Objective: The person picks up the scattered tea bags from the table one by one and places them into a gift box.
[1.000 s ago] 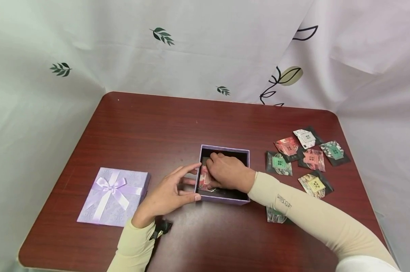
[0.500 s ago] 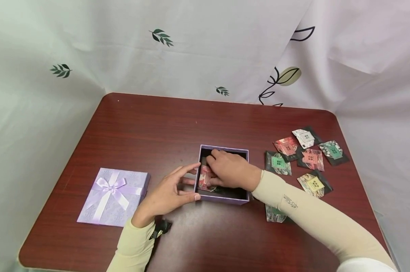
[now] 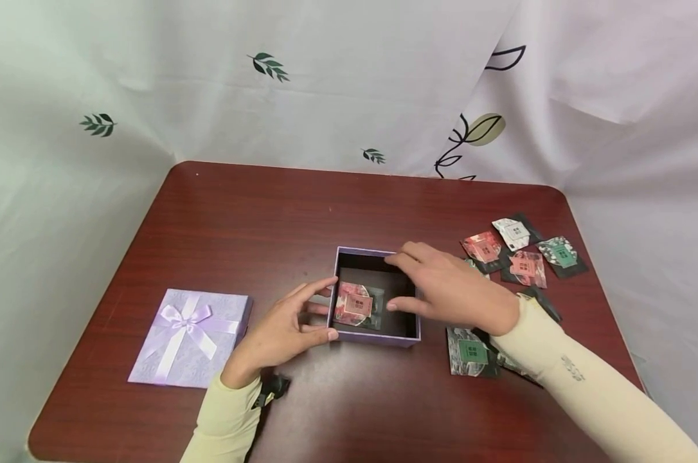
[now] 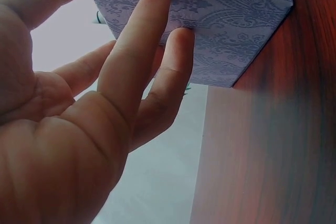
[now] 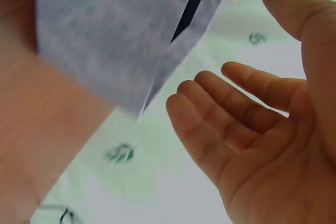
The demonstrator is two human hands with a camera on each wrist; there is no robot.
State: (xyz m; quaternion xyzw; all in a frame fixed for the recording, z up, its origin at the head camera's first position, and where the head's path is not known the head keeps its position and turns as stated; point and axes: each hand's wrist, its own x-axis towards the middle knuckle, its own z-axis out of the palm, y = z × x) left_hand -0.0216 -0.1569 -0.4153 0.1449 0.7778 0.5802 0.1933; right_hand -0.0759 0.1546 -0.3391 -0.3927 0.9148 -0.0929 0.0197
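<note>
A lavender paisley gift box (image 3: 378, 339) with a black inside stands uncovered at mid-table. In it, against the left wall, lies a flat red-and-black sachet (image 3: 358, 305) with a pink label. My left hand (image 3: 279, 329) touches the box's left side, thumb at the near corner and forefinger at the rim. In the left wrist view two fingertips press the patterned box wall (image 4: 231, 30). Over the box's right part hovers my right hand (image 3: 450, 286), fingers loosely spread and holding nothing. The right wrist view shows its bare palm beside the box wall (image 5: 100, 35).
A lavender lid (image 3: 187, 366) with a ribbon bow lies at left. On the right are several sachets, among them a red one (image 3: 484, 249), a white one (image 3: 514, 233) and a green-labelled one (image 3: 470, 352). My right forearm (image 3: 592, 386) partly covers some.
My right hand has let go of the red sachet and risen out of the box to the right, uncovering the sachet. My left hand has stayed at the box.
</note>
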